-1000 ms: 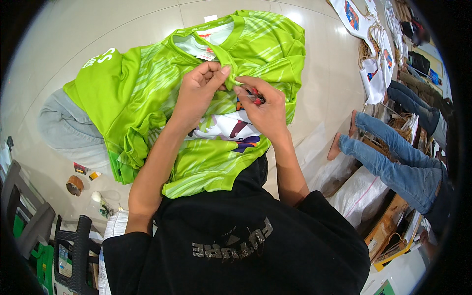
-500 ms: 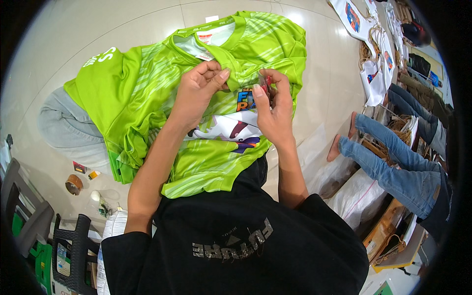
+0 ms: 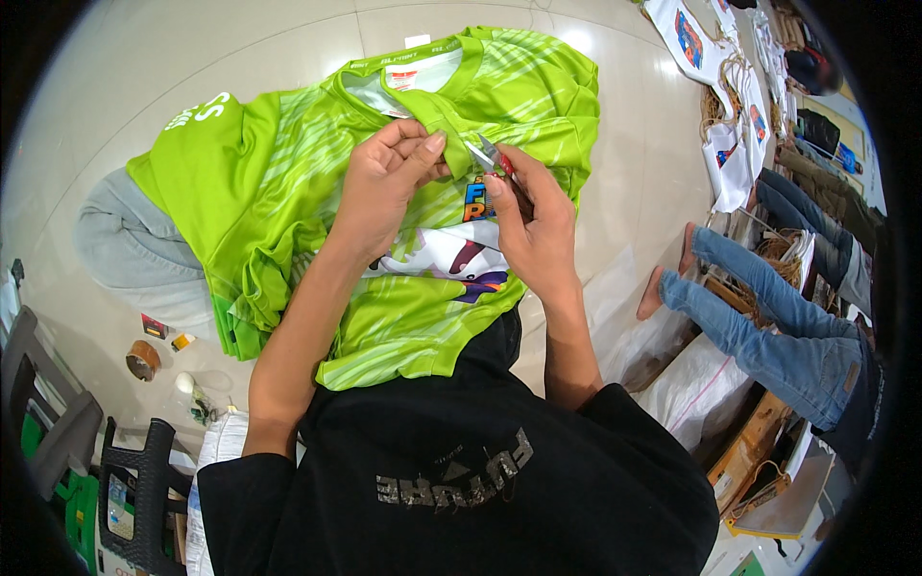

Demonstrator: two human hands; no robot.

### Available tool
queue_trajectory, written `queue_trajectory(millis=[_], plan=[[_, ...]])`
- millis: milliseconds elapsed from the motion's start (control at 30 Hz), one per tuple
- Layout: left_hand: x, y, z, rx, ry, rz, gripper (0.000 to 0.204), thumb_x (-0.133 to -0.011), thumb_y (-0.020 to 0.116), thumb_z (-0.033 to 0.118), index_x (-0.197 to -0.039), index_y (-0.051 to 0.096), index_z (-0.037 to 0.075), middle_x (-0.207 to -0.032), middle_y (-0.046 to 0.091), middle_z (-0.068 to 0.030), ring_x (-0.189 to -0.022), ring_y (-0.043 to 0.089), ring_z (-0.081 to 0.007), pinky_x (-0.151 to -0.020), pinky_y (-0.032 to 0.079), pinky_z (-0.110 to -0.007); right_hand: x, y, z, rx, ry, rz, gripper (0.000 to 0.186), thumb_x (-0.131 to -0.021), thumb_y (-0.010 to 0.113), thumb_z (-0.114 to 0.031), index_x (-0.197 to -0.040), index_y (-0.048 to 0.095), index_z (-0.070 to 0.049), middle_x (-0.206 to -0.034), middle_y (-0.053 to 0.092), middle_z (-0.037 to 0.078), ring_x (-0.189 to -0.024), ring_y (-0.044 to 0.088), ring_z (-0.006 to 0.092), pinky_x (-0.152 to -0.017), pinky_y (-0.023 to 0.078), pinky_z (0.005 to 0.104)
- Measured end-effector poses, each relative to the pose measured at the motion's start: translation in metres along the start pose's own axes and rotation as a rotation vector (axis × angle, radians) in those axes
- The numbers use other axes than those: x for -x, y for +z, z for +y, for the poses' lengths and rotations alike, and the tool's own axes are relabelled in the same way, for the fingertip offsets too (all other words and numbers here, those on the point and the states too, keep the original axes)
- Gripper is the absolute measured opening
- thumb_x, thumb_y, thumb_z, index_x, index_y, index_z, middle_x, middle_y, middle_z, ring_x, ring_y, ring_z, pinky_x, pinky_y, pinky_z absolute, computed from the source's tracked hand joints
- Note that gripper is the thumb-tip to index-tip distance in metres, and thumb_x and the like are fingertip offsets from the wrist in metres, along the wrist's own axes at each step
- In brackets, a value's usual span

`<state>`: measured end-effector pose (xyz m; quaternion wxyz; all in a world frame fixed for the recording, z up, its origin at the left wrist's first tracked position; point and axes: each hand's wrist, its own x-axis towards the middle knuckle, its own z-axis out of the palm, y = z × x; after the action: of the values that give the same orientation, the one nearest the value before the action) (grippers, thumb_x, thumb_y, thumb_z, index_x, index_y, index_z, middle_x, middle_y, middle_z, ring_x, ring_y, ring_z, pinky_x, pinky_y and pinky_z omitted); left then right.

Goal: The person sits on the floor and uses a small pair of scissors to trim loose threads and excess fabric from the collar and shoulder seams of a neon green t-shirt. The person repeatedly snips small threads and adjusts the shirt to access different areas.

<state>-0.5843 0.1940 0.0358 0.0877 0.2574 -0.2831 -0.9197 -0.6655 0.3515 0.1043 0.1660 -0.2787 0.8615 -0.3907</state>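
Pale, glossy floor tiles [image 3: 240, 53] spread beneath everything, their joints bowed by the lens, with ceiling light shining back at the far side. The bright green shirt [image 3: 317, 168] covers the middle of the scene, its neckline far and its hem near, against the person's black top [image 3: 451, 422]. To the right, another person's legs in blue jeans [image 3: 768, 317] reach in over a clutter of goods (the rim of the view bends it all), including a white plastic sack [image 3: 706, 379]. Near left stands a dark plastic stool [image 3: 144, 485]; a mound of grey fabric [image 3: 134, 240] lies farther off, partly under the shirt. The left hand [image 3: 389, 182] pinches a fold of the shirt just below the neckline. The right hand [image 3: 538, 221] grips red-handled snips [image 3: 506, 166], blades parted just beside that fold; whether they touch it I cannot tell. On the left floor sit a brown tape roll [image 3: 142, 361] and a small dark red box [image 3: 154, 326].
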Motion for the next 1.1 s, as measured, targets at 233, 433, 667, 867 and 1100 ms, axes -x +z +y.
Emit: queue_trajectory(millis=[233,433,667,867,1100], plan=[[0.0009,-0.0026,0.0011,-0.006,-0.02,-0.01,0.016,-0.099,0.07,0.014,-0.105,0.063,0.001,-0.093,0.07,-0.0038,-0.084,0.065,-0.0114,-0.082,0.054,-0.027,-0.0002,0.0038,0.0009,0.026,-0.061,0.039,0.029,-0.096,0.069,-0.009,-0.121,0.063,0.005,-0.102,0.069,0.02,-0.09,0.07,0.0328,-0.079,0.055,0.0368],[0.0008,-0.0027,0.001,-0.002,-0.023,-0.014,0.016,-0.099,0.07,0.014,-0.104,0.063,0.001,-0.093,0.07,-0.004,-0.083,0.065,-0.0116,-0.081,0.054,-0.027,-0.003,0.0055,0.0032,0.061,-0.137,0.088,0.027,-0.098,0.069,-0.012,-0.12,0.066,0.004,-0.092,0.069,0.013,-0.075,0.064,0.0175,-0.071,0.052,0.0295],[0.0016,-0.0018,0.0015,-0.012,-0.028,-0.013,0.017,-0.099,0.071,0.015,-0.105,0.064,0.001,-0.094,0.071,-0.0043,-0.084,0.065,-0.0117,-0.082,0.053,-0.027,-0.0037,0.007,0.0016,0.069,-0.133,0.093,0.027,-0.097,0.069,-0.011,-0.12,0.065,0.004,-0.096,0.07,0.017,-0.08,0.067,0.0245,-0.073,0.053,0.0331],[0.0015,-0.0019,0.0023,-0.015,-0.023,-0.023,0.017,-0.099,0.071,0.015,-0.104,0.064,0.001,-0.094,0.071,-0.0042,-0.085,0.065,-0.0118,-0.083,0.053,-0.027,-0.0036,0.0073,0.0001,0.047,-0.109,0.072,0.028,-0.096,0.069,-0.008,-0.119,0.063,0.005,-0.101,0.07,0.022,-0.087,0.07,0.035,-0.075,0.055,0.0385],[0.0016,-0.0006,0.0032,-0.019,-0.029,-0.013,0.018,-0.099,0.07,0.016,-0.105,0.064,0.0,-0.095,0.071,-0.0041,-0.086,0.065,-0.0112,-0.084,0.054,-0.027,-0.0037,0.008,0.0042,0.062,-0.157,0.06,0.024,-0.097,0.067,-0.008,-0.118,0.063,0.004,-0.095,0.068,0.02,-0.081,0.068,0.0343,-0.07,0.053,0.0385]])
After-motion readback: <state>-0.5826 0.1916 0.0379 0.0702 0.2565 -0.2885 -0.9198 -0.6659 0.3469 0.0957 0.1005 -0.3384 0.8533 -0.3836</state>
